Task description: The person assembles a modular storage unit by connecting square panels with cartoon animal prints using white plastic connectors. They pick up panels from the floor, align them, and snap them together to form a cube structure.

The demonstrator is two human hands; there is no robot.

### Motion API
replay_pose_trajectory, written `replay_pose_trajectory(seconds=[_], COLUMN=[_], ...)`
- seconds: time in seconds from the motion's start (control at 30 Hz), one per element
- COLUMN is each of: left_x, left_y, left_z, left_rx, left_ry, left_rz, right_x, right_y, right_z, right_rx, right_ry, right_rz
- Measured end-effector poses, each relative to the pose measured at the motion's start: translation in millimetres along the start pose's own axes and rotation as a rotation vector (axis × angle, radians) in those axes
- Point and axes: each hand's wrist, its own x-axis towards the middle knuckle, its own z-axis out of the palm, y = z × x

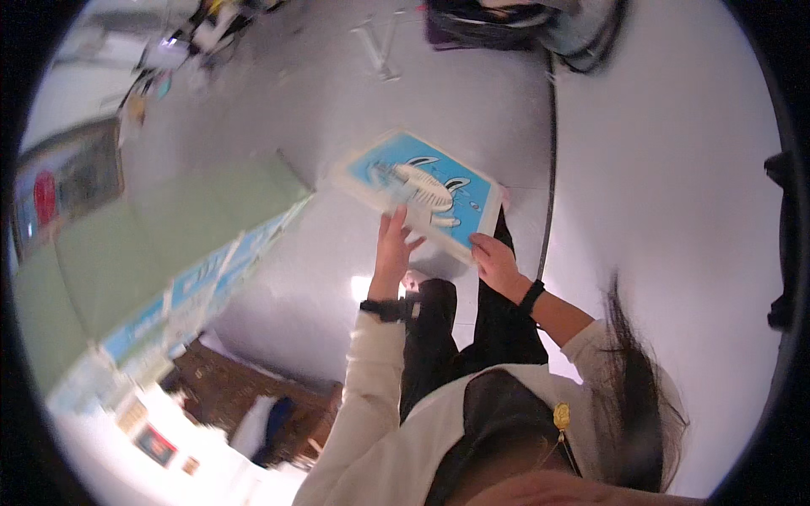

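Observation:
A flat rectangular picture (472, 177) with a light border shows a black-and-white cartoon figure on bright blue. It tilts in front of me above the floor. My right hand (498, 266) grips its near right corner, thumb on the face and the other fingers mostly behind. Along the near long edge, my left hand (395, 253) has its fingers stretched and apart. The fingertips reach that edge, though blur hides whether they touch it. Dark bands circle both wrists.
A long pale-green-topped box or table (160, 228) with blue-and-white sides stands at left. Behind it leans a framed picture (72, 181). Dark bags (506, 21) lie at the far side, near a white metal stand (377, 51). A dark line (550, 169) crosses the grey floor (658, 169).

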Motion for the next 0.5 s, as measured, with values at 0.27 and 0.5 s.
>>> replay_pose_trajectory(seconds=[0.27, 0.5], left_x=[-35, -28], left_y=[-47, -104], left_z=[-15, 9], left_rx=[-0.500, -0.717], left_ry=[0.193, 0.135], left_rz=[0.223, 0.478], right_x=[61, 172], right_y=[99, 89], right_z=[-90, -91], right_rx=[-0.193, 1.386], right_ry=[-0.226, -0.387], right_rz=[0.055, 0.660])
